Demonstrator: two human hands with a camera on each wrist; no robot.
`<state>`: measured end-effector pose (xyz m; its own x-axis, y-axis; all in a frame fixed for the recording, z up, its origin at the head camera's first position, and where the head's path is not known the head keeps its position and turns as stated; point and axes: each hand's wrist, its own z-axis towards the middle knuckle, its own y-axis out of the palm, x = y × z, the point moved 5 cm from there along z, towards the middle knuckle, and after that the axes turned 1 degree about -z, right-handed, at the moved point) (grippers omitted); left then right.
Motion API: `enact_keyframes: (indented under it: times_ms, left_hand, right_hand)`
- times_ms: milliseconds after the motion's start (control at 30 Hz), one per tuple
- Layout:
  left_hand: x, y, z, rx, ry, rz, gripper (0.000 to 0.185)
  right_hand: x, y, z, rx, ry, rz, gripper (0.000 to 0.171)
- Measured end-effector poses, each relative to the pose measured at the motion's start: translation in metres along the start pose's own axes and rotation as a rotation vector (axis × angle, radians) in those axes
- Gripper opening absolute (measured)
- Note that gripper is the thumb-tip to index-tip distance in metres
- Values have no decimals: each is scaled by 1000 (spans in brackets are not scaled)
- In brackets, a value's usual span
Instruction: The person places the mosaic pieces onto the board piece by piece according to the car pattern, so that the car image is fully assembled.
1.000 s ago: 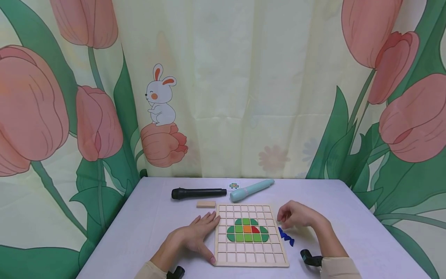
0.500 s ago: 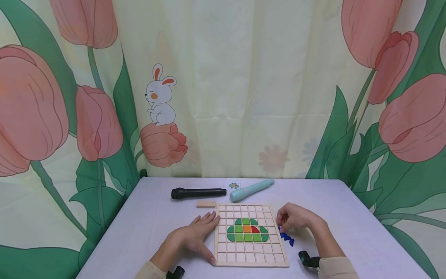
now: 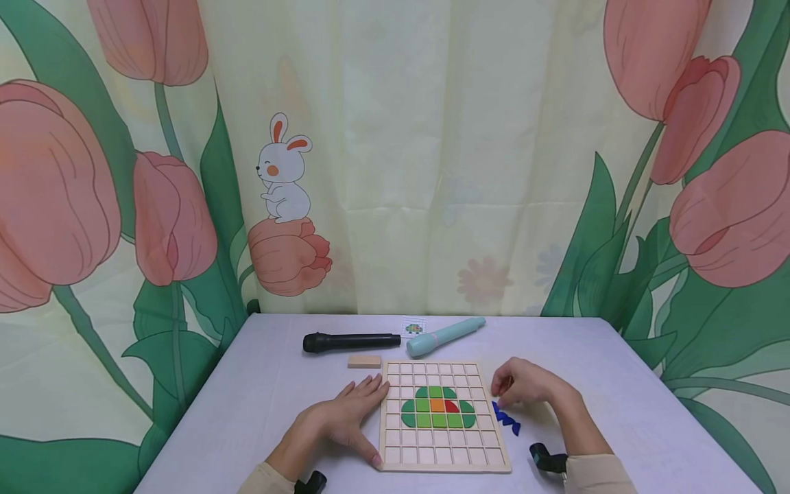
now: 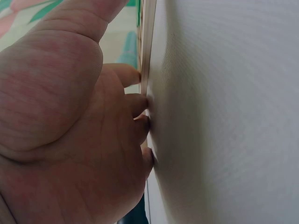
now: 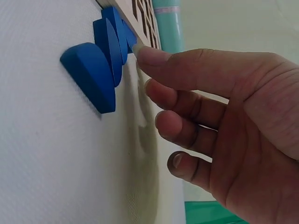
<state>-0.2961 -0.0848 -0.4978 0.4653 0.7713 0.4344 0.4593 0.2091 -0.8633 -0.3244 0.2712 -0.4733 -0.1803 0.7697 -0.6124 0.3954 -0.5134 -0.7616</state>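
Observation:
A wooden grid board (image 3: 443, 456) lies on the table, with green, orange and red pieces (image 3: 438, 407) forming a rounded shape in its cells. My left hand (image 3: 348, 418) spreads its straight fingers along the board's left edge; in the left wrist view, the fingertips (image 4: 136, 103) touch the table beside that edge. Several dark blue pieces (image 3: 506, 418) lie in a slanting row by the right edge. Over the row's far end is my right hand (image 3: 527, 383), fingers bent. In the right wrist view its thumb tip meets the farthest blue piece (image 5: 129, 35); the index fingertip is hidden.
Behind the board lie a black microphone-shaped rod (image 3: 352, 342), a light teal rod (image 3: 447, 337) and a small card (image 3: 414, 327) with a coloured grid picture. A plain wooden block (image 3: 365, 361) sits near the board's far left corner. A patterned curtain (image 3: 395, 171) hangs behind the table.
My right hand dipped slightly toward the blue pieces half a second ago and is now a little higher and farther right. My left hand and the board have stayed put.

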Motion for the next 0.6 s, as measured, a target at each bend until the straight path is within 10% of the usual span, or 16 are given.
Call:
enact_keyframes:
  times_ms: [600]
  left_hand:
    - [1, 1, -1, 4, 8, -6, 133]
  right_hand:
    - [-4, 4, 1, -17, 8, -13, 21]
